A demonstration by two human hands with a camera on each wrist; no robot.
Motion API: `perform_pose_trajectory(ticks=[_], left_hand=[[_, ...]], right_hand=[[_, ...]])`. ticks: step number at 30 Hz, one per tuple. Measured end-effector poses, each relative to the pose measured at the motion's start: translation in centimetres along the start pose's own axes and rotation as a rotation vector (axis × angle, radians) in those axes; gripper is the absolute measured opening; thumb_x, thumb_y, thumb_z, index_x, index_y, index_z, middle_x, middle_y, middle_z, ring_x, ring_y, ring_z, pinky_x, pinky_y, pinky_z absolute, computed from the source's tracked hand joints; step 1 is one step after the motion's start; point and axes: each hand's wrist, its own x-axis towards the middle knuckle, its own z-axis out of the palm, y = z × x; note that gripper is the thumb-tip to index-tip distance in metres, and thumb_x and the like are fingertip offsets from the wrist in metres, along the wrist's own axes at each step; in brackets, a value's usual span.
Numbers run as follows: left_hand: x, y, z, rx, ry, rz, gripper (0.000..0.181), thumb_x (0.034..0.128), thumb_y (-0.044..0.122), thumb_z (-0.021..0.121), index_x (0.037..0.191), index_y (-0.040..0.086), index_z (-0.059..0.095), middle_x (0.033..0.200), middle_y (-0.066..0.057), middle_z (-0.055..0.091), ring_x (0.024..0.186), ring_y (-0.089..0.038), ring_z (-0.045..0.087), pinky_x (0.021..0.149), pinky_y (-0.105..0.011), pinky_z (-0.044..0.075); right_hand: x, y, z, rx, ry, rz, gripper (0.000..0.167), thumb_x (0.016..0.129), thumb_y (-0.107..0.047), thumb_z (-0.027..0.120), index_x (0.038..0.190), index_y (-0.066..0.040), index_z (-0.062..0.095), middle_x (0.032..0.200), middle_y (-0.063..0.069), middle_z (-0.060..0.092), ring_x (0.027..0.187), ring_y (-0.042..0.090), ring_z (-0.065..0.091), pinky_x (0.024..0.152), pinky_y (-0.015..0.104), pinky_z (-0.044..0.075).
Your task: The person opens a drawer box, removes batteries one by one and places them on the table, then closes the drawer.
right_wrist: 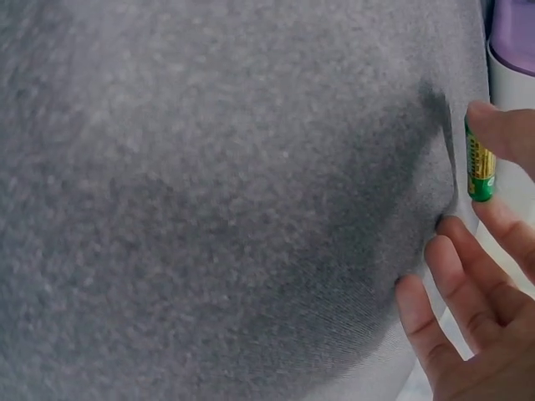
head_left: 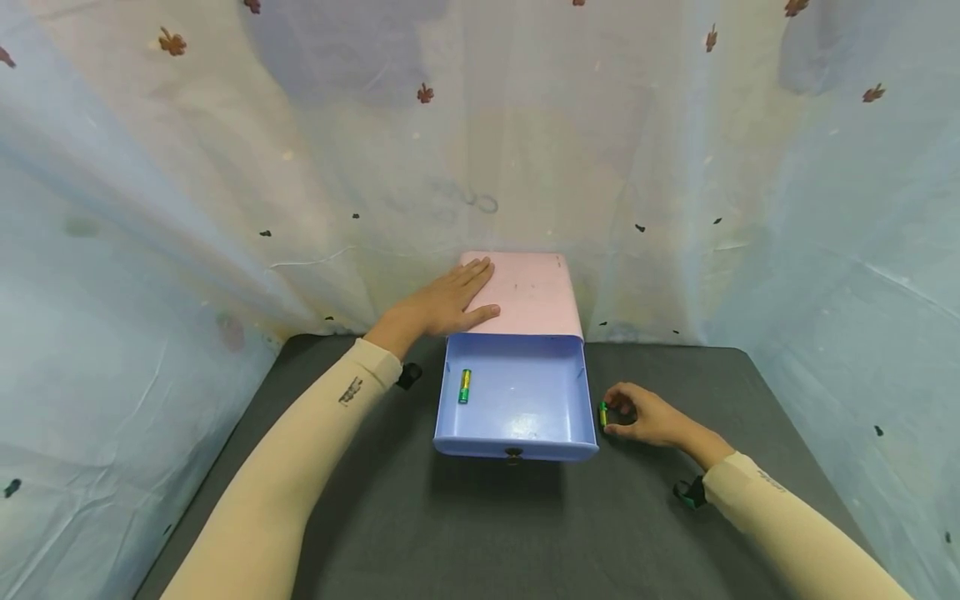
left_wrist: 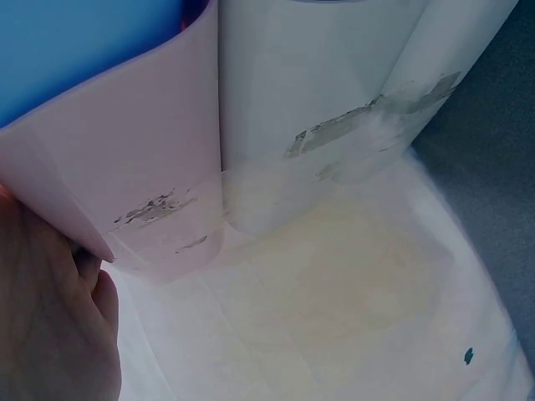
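Facing a pale sheet, hanging in folds at the back and both sides and bearing small brown leaf shapes and dark flecks. Working over a dark grey table, reaching across it in cream sleeves bearing dark print near the cuffs. Reaching with the left arm to a pink casing at the table's far side, close to the sheet. Having its pale blue drawer sticking out toward the body. Resting the left hand on the casing's left part, extending the fingers straight and holding the thumb away from them. Lowering nothing into the drawer with the right hand, but holding it just outside the right wall. Wearing a small black device at each wrist. Pinching a green-and-yellow battery there between right thumb and fingertip, one at each end, perhaps brushing the table with it, too tight a gap for telling. Seeing a second battery lying inside the drawer, near the left wall. Spotting a dark latch mid-front on the drawer.
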Motion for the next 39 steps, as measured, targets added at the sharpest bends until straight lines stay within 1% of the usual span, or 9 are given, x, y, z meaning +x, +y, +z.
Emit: perform_pose_trajectory(ticks=[5,12,24,31,39], left_hand=[[0.09,0.0,0.03,-0.006,0.004,0.0,0.091,0.1105,0.067,0.031,0.173,0.009,0.0,0.181,-0.007,-0.006,0.167,-0.021,-0.006,0.135,-0.037,-0.001],[0.1,-0.16,0.1,-0.007,0.009,0.0,0.092,0.1102,0.068,0.031,0.173,0.009,0.001,0.181,-0.007,-0.006,0.167,-0.021,-0.006,0.135,-0.038,0.0],[-0.07,0.05,-0.12,0.0,-0.005,-0.009,0.091,0.1106,0.067,0.031,0.173,0.009,0.0,0.181,-0.007,-0.006,0.167,-0.021,-0.006,0.135,-0.038,-0.001],[0.01,0.01,-0.08,0.008,-0.002,-0.007,0.091,0.1104,0.068,0.03,0.173,0.01,0.0,0.181,-0.006,-0.006,0.167,-0.021,-0.006,0.135,-0.038,0.0],[0.0,-0.16,0.07,0.014,-0.006,-0.004,0.09,0.1107,0.068,0.029,0.173,0.011,-0.002,0.181,-0.005,-0.008,0.166,-0.02,-0.008,0.135,-0.038,-0.001]], right_hand=[[0.1,0.39,0.3,-0.02,0.016,-0.001,0.045,0.089,-0.022,0.091,0.122,-0.002,0.067,0.117,0.011,0.065,0.099,0.024,0.061,0.085,0.045,0.057],[0.06,0.68,0.72,-0.034,0.027,-0.008,0.045,0.088,-0.023,0.092,0.122,-0.003,0.069,0.117,0.009,0.062,0.096,0.022,0.056,0.084,0.041,0.053],[-0.31,0.53,0.78,-0.012,0.024,-0.02,0.046,0.09,-0.021,0.09,0.125,-0.001,0.068,0.121,0.013,0.061,0.097,0.023,0.055,0.084,0.042,0.052],[-0.49,0.33,0.77,-0.015,0.035,-0.024,0.046,0.09,-0.02,0.091,0.124,-0.001,0.067,0.12,0.013,0.061,0.096,0.023,0.055,0.083,0.04,0.052],[-0.58,0.25,0.82,0.01,0.039,-0.023,0.046,0.09,-0.02,0.091,0.124,-0.001,0.067,0.121,0.016,0.061,0.096,0.025,0.056,0.083,0.039,0.052]])
